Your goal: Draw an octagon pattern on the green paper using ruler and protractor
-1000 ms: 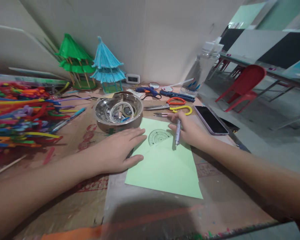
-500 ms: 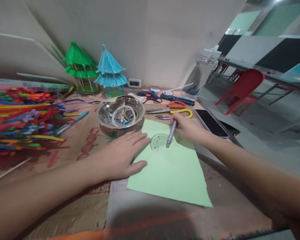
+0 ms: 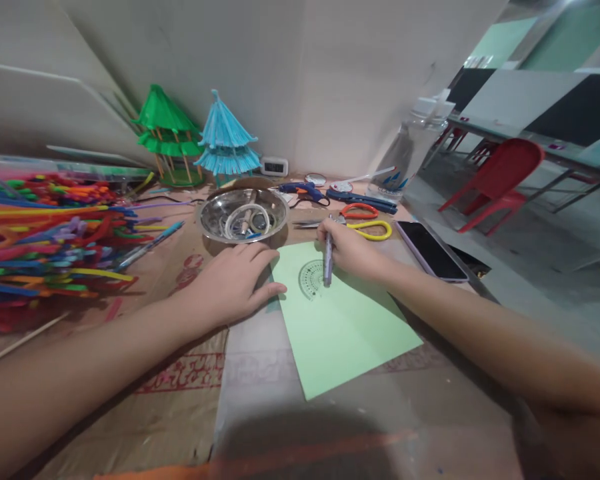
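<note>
A light green sheet of paper lies turned at an angle on the table. On its upper left part rests a clear protractor with black markings. My right hand is closed around a purple pen, whose lower end is by the protractor's right side; whether it touches the paper I cannot tell. My left hand lies flat with fingers spread at the paper's left edge, just below a metal bowl that holds a white ring and small items.
Scissors, a blue glue gun and a phone lie beyond and right of the paper. Colourful pipe cleaners pile up at left. Green and blue hut models and a clear bottle stand behind.
The green paper has turned, its lower edge swinging so that the near corner now points toward me. The pen and right hand have shifted slightly left; my left hand moved a little left and away from me.
</note>
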Demonstrator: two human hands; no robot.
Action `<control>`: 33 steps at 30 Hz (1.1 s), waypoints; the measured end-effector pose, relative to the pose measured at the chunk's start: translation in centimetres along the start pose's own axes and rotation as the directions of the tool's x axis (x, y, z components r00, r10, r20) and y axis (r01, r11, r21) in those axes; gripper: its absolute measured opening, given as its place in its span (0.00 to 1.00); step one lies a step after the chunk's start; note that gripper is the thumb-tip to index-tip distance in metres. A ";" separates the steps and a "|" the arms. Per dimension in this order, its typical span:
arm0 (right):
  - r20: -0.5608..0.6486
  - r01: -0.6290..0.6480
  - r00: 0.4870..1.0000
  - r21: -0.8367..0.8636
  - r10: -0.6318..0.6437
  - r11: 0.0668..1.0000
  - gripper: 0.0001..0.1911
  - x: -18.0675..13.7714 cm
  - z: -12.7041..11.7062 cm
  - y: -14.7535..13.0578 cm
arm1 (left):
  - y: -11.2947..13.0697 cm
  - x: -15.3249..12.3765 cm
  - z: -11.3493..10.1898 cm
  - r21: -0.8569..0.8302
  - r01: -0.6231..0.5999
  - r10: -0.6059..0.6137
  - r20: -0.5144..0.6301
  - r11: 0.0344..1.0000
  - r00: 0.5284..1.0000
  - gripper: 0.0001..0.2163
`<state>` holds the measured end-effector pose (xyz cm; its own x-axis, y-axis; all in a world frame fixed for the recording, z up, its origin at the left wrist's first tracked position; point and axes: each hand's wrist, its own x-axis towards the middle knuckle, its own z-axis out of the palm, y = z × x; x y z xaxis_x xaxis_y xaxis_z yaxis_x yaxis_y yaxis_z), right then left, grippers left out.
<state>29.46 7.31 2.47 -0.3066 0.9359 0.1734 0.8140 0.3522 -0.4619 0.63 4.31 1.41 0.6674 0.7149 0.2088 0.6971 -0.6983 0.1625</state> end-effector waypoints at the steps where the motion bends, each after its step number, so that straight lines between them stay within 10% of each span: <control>1: -0.010 -0.008 1.000 0.001 0.008 1.000 0.16 0.2 0.1 -0.1 | -0.1 0.1 0.0 0.007 0.011 -0.011 -0.004 1.000 1.000 0.29; 19: 0.087 0.227 0.969 0.069 -0.233 0.971 0.09 -7.9 0.3 -1.7 | 1.5 -1.2 1.0 -0.136 -0.180 0.187 0.038 0.974 0.982 0.28; 33: -0.002 0.367 0.930 -0.007 -0.367 0.930 0.07 -8.1 0.3 -1.9 | 1.7 -1.9 0.8 -0.144 -0.040 0.064 0.163 0.989 0.985 0.42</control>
<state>30.28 -0.91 1.69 -0.5830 0.7412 0.3328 0.6481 0.6713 -0.3597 0.76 1.82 0.49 0.7442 0.6654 0.0584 0.6250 -0.7244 0.2909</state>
